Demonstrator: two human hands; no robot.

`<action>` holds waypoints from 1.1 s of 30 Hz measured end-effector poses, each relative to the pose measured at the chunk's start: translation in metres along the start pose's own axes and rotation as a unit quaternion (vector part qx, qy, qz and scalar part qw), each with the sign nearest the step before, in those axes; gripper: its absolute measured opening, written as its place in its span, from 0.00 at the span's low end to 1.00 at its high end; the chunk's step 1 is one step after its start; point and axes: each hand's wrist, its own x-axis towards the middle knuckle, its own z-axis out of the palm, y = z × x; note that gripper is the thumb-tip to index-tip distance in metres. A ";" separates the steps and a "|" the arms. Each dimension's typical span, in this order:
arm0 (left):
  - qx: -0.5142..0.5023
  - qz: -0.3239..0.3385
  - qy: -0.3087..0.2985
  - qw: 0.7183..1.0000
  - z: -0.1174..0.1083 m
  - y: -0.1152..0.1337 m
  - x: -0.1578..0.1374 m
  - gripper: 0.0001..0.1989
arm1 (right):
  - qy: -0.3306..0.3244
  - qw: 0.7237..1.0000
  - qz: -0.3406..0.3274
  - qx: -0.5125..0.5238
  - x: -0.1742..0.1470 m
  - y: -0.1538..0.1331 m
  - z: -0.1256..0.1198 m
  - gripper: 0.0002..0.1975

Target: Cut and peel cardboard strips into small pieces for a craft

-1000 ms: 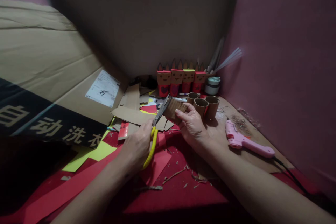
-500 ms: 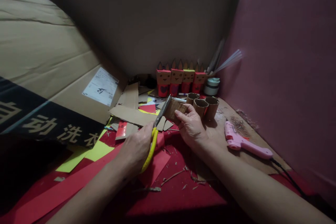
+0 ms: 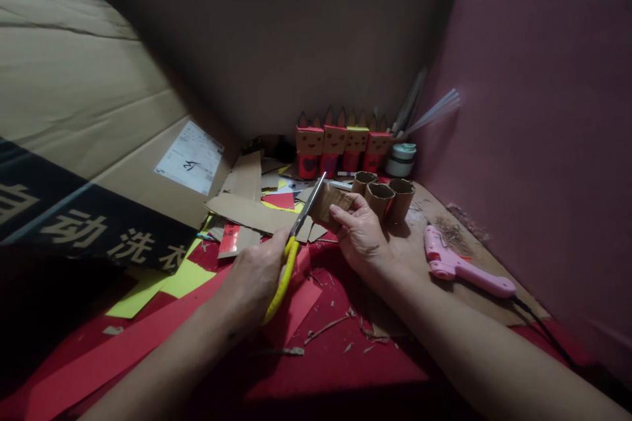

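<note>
Clasping yellow-handled scissors (image 3: pixel 292 250) in the left hand (image 3: pixel 257 271), near frame centre; pinching a small corrugated-cardboard piece (image 3: pixel 327 202) in the right hand (image 3: pixel 364 237), just right of the blades (image 3: pixel 309 204), left of three cardboard tubes (image 3: pixel 382 206).

Yellow-handled scissors (image 3: pixel 291 247) at brown cardboard piece (image 3: pixel 327 203)

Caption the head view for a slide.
Left hand holds yellow-handled scissors at edge of cardboard piece in right hand.

A craft corner by a pink wall (image 3: pixel 538 112).
I see yellow scissors (image 3: pixel 293 245), a glue gun (image 3: pixel 464 268), coloured paper (image 3: pixel 190 278), cardboard tubes (image 3: pixel 403 204) and smiley figures (image 3: pixel 336 139) around a red table (image 3: pixel 375 368).
</note>
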 end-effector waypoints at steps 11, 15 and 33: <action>-0.365 -0.099 0.085 0.922 -0.014 -0.006 0.020 0.23 | -0.060 0.992 0.032 -0.107 -0.008 -0.010 0.000 0.27; -0.463 -0.142 0.072 0.872 -0.022 0.000 0.021 0.26 | -0.104 0.980 0.061 -0.157 -0.013 -0.012 0.001 0.24; -0.455 -0.093 -0.030 0.885 -0.017 0.002 0.017 0.25 | -0.206 0.930 0.101 -0.287 -0.021 -0.019 0.004 0.22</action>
